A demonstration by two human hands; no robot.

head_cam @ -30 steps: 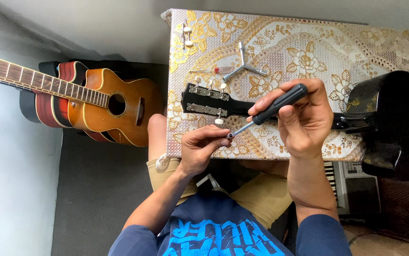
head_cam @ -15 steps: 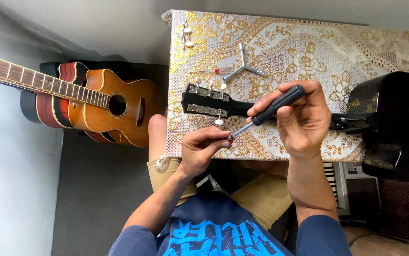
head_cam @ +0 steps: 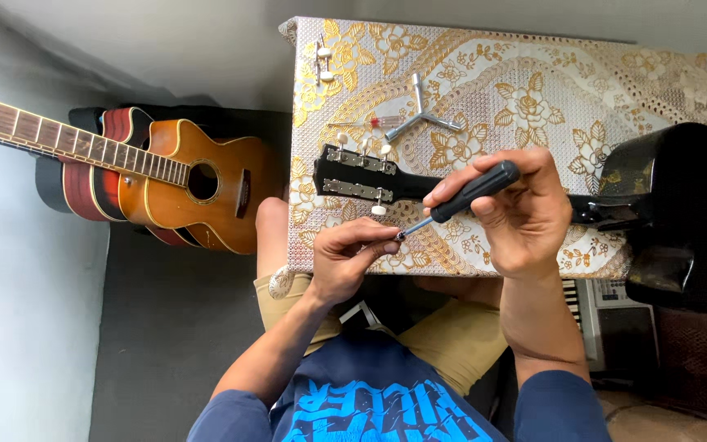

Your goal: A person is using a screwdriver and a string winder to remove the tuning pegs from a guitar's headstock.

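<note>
Two guitars: one black guitar (head_cam: 656,205) lying across the gold-patterned table (head_cam: 533,74), headstock to the left with pale tuning pegs; one orange acoustic guitar (head_cam: 181,184) on the floor. One screwdriver (head_cam: 460,199), black handle, thin shaft, above the table's near edge, gripped in the closed right hand (head_cam: 525,213); left hand (head_cam: 349,258) pinches its tip. One three-armed wrench (head_cam: 421,115) lies beyond
</note>
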